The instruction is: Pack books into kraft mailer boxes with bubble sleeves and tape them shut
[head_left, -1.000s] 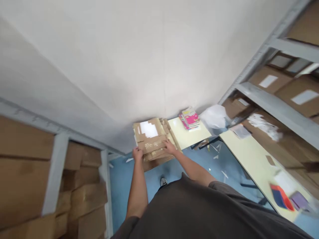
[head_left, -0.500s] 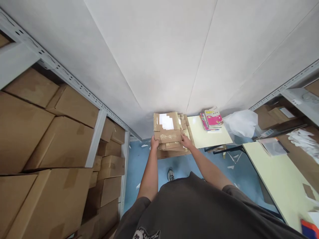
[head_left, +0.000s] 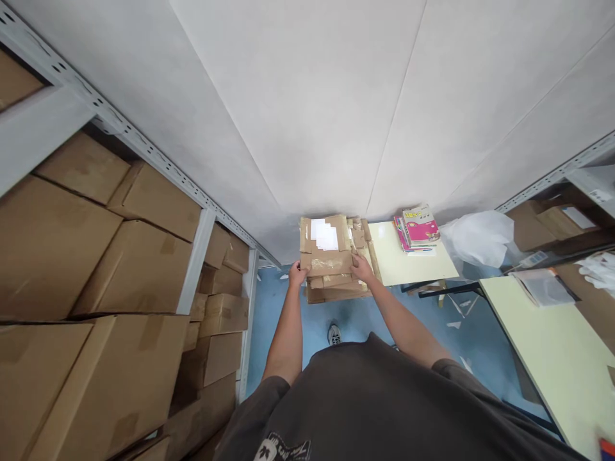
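Cardboard (head_left: 346, 239): the flat brown piece lies between your two hands, its near part level with your fingers and the rest reaching away beyond them.
Left hand (head_left: 298, 275): your fingers are closed in on the near left edge, narrow, holding the piece there; how far they reach underneath you cannot tell from here.
Right hand (head_left: 361, 267): your fingers are closed on the near right edge; the tips underneath are hidden.
Weight: it should be light for its spread, though whether it is one layer or several is unclear.
Stiffness: expect it to stand firm across the flat and give at the folds, so the part beyond your fingertips could sag if held only at the near edge.
Tape (head_left: 329, 263): the shiny strip between your hands is likely slicker than bare board; keep your thumbs off it.
Paper (head_left: 325, 235): the white patch ahead of your fingers may peel or tear, so don't grip there.
Best hold: the two side edges, a little farther forward than your fingers now sit, would balance it better.
Stack (head_left: 336, 293): more flattened board shows just nearer you than your fingers and right of them; edges could catch.
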Demonstrator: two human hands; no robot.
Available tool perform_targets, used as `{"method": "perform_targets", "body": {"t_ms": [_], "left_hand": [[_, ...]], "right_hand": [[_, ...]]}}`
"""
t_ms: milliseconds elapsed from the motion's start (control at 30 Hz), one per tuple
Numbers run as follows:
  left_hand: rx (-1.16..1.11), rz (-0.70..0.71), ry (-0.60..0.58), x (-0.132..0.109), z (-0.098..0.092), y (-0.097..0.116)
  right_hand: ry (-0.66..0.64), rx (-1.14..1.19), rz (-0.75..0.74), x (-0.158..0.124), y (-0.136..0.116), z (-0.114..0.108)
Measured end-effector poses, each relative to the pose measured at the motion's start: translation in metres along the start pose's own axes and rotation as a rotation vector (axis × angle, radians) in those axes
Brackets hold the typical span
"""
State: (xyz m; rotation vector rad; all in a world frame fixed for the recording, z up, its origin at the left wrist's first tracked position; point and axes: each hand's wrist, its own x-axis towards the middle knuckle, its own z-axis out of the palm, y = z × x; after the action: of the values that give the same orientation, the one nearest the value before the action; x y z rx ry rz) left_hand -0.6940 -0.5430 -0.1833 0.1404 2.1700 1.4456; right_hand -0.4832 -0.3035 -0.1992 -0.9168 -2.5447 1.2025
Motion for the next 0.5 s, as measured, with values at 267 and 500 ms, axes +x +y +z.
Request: {"method": "perform_targets", "body": {"t_ms": [267, 500], "left_hand": [[-0.076, 0.041, 0.046, -0.015, 0.007, 0.004], [-0.300, -0.025, -0.021, -0.017, -0.001, 0.004]], "right_hand": [[-0.034, -0.061, 0.037, -0.001, -0.005, 0.006], [-0.062, -0.038, -0.003, -0.001, 0.007, 0.008]]}}
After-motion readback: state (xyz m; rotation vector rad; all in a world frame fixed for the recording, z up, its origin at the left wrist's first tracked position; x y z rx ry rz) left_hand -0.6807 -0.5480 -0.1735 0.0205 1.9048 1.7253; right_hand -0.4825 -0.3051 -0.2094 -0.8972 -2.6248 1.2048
